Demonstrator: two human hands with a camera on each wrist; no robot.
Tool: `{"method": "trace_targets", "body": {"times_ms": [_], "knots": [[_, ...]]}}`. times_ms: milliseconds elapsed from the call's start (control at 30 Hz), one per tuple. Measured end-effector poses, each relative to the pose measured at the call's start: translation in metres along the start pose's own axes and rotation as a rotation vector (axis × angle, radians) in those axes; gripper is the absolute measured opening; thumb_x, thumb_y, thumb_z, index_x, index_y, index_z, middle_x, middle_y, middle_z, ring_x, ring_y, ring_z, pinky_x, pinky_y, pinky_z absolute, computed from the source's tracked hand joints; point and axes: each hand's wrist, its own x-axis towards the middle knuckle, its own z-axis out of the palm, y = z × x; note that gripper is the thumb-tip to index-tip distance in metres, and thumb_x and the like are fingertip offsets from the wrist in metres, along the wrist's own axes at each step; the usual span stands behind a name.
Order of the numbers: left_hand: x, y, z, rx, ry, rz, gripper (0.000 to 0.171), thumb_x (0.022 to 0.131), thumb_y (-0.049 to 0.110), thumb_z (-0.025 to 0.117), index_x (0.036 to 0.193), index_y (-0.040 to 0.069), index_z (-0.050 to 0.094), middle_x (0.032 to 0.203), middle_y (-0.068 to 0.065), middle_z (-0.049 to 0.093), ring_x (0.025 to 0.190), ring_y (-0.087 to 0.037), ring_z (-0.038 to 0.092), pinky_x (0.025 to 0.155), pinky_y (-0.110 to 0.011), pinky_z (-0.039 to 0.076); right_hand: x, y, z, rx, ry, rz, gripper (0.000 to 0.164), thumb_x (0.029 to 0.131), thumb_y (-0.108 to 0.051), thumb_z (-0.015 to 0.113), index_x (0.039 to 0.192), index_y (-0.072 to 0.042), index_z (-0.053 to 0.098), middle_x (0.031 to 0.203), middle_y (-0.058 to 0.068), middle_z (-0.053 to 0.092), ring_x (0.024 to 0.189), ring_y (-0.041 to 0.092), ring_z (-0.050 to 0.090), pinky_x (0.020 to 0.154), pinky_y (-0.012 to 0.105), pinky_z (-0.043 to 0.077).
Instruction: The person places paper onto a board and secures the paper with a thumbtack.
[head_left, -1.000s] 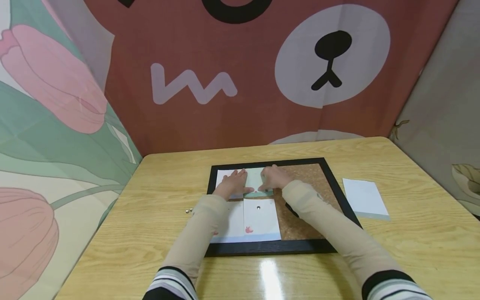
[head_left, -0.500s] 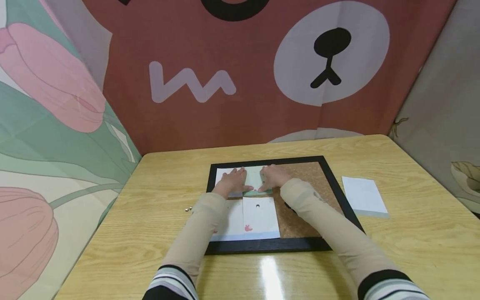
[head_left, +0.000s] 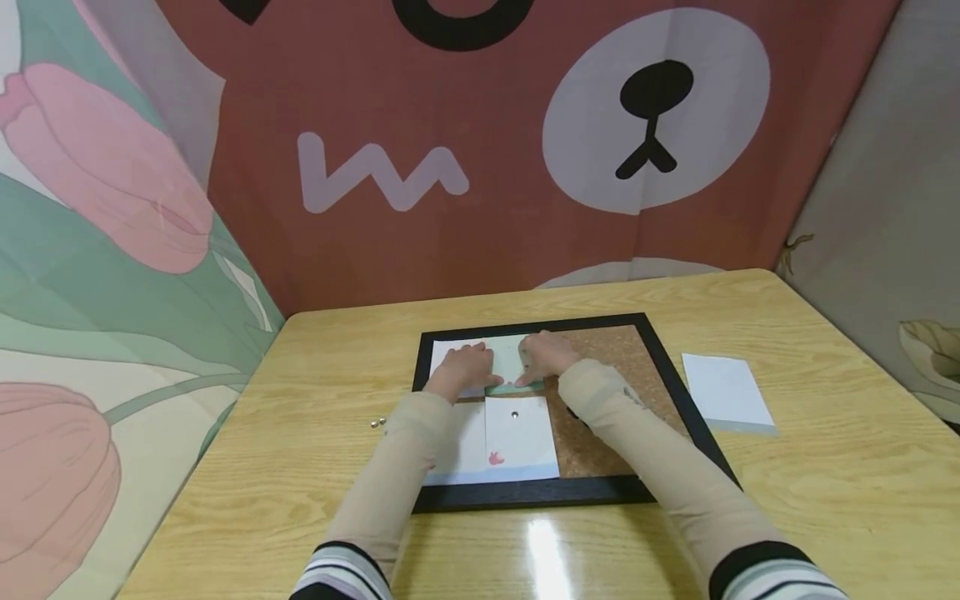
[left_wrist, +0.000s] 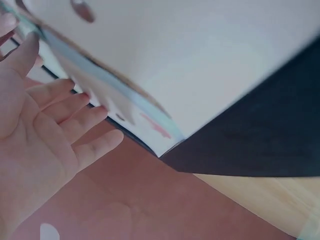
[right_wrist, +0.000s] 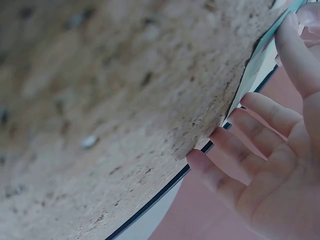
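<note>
A pale green sheet of paper (head_left: 506, 360) lies near the top of a black-framed cork board (head_left: 611, 354). My left hand (head_left: 461, 371) rests across the top-left white sheet (head_left: 444, 347), its thumb reaching the green sheet. My right hand (head_left: 551, 353) touches the green sheet's right side; in the right wrist view its fingers (right_wrist: 232, 182) are extended, tips along the paper's edge and the cork. In the left wrist view the fingers (left_wrist: 95, 150) are loosely spread, tips touching the white sheet. Below, a white sheet with a pink figure (head_left: 521, 437) has a silver pin (head_left: 514, 414).
Another white sheet with a pale blue band (head_left: 729, 393) lies on the wooden table (head_left: 262, 467), right of the board. Small silver balls or pins (head_left: 378, 422) sit left of the board. Something dark (head_left: 573, 413) shows partly beneath the right forearm. A brown printed cloth (head_left: 510, 233) hangs behind.
The left hand's fingers look slightly more bent than before. Both hands stay at the same sheets, and the papers keep their places.
</note>
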Motion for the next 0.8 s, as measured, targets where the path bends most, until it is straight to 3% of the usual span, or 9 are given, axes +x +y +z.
{"method": "trace_targets", "body": {"times_ms": [167, 333, 500, 633, 800], "knots": [[-0.010, -0.008, -0.005, -0.044, -0.003, 0.012, 0.032, 0.085, 0.041, 0.057, 0.098, 0.012, 0.062, 0.096, -0.002, 0.060, 0.083, -0.016, 0.053, 0.081, -0.037, 0.043, 0.001, -0.001, 0.000, 0.009, 0.002, -0.018, 0.049, 0.067, -0.040, 0.076, 0.101, -0.006, 0.063, 0.076, 0.000, 0.055, 0.069, 0.017, 0.049, 0.056, 0.030, 0.041], [-0.020, -0.016, -0.009, -0.093, 0.017, -0.006, 0.028, 0.085, 0.038, 0.058, 0.096, 0.012, 0.063, 0.086, 0.001, 0.060, 0.075, -0.014, 0.052, 0.076, -0.032, 0.045, 0.003, 0.001, -0.002, 0.012, -0.019, 0.013, 0.054, 0.068, -0.042, 0.074, 0.107, -0.006, 0.061, 0.093, 0.005, 0.058, 0.084, 0.022, 0.050, 0.065, 0.035, 0.044], [-0.027, -0.020, -0.011, -0.109, 0.036, 0.002, 0.030, 0.086, 0.037, 0.058, 0.101, 0.011, 0.061, 0.093, 0.000, 0.061, 0.084, -0.015, 0.055, 0.078, -0.032, 0.044, 0.011, 0.015, 0.006, 0.016, -0.009, -0.013, 0.070, 0.065, -0.052, 0.072, 0.115, -0.006, 0.057, 0.111, 0.008, 0.055, 0.097, 0.027, 0.046, 0.074, 0.039, 0.043], [-0.031, -0.022, -0.013, -0.121, 0.040, 0.035, 0.035, 0.086, 0.036, 0.057, 0.107, 0.009, 0.061, 0.104, -0.003, 0.061, 0.094, -0.019, 0.056, 0.081, -0.034, 0.043, 0.011, 0.019, 0.007, 0.017, 0.013, -0.046, 0.065, 0.065, -0.050, 0.073, 0.109, -0.004, 0.060, 0.105, 0.009, 0.057, 0.095, 0.028, 0.048, 0.074, 0.039, 0.043], [-0.039, -0.025, -0.013, -0.136, 0.028, 0.018, 0.040, 0.087, 0.035, 0.056, 0.116, 0.008, 0.057, 0.116, -0.006, 0.057, 0.105, -0.021, 0.053, 0.087, -0.035, 0.041, 0.003, 0.008, 0.002, 0.015, 0.004, -0.059, 0.048, 0.070, -0.040, 0.074, 0.101, -0.005, 0.063, 0.089, 0.004, 0.058, 0.083, 0.024, 0.049, 0.068, 0.036, 0.042]]}}
